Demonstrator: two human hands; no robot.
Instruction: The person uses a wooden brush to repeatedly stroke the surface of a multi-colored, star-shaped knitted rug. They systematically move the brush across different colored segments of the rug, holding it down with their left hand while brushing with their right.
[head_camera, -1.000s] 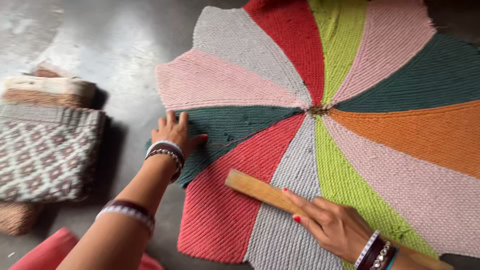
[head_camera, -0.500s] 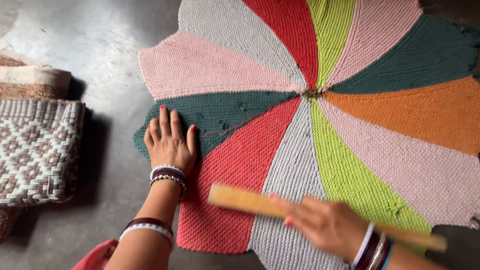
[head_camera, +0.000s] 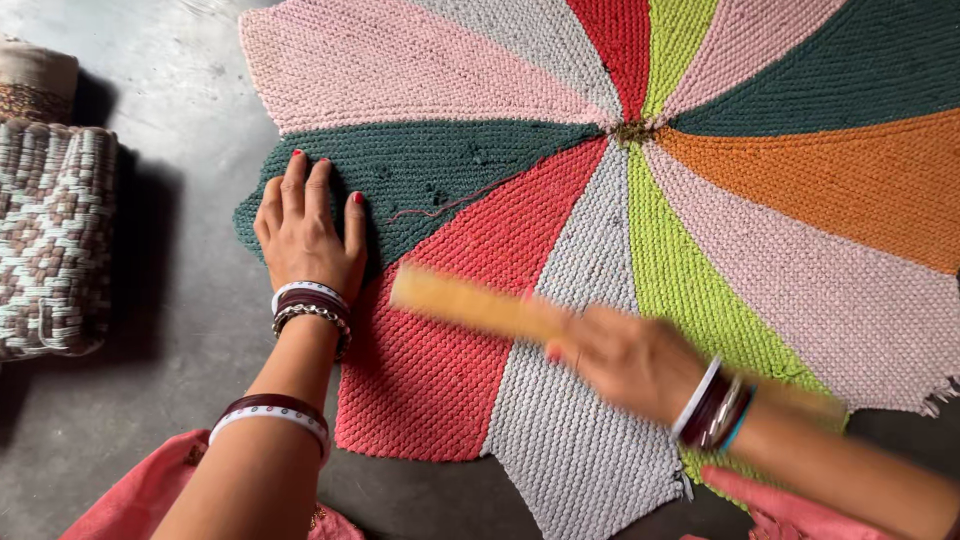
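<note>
Mat: knitted round mat (head_camera: 640, 200) of wedge panels in pink, grey, red, lime, dark green and orange, spread flat on the grey floor (head_camera: 170, 110); it lies under both our hands.
Left hand: our left hand (head_camera: 305, 230) lies open, palm down, fingers spread, pressing the outer end of the dark green wedge; its fingertips point away from us and the wrist with bangles sits over the mat's edge.
Right hand: our right hand (head_camera: 625, 360) is closed around a stick (head_camera: 470, 303); hand and stick are blurred, so we cannot tell exactly how the fingers wrap it.
Stick: flat, pale wooden, it juts from the right hand toward the left hand, lying over the red and grey wedges; its far end stops just short of the left wrist. We cannot tell if it touches the mat.
Thread: loose thread (head_camera: 440, 205) lies on the dark green wedge, just to the right of the left hand's thumb.
Centre: wedges meet at a small knot (head_camera: 632, 131), well beyond the right hand.
Left of the left hand: patterned brown-and-white woven bundle (head_camera: 50, 240) on the floor, well apart from the mat.
</note>
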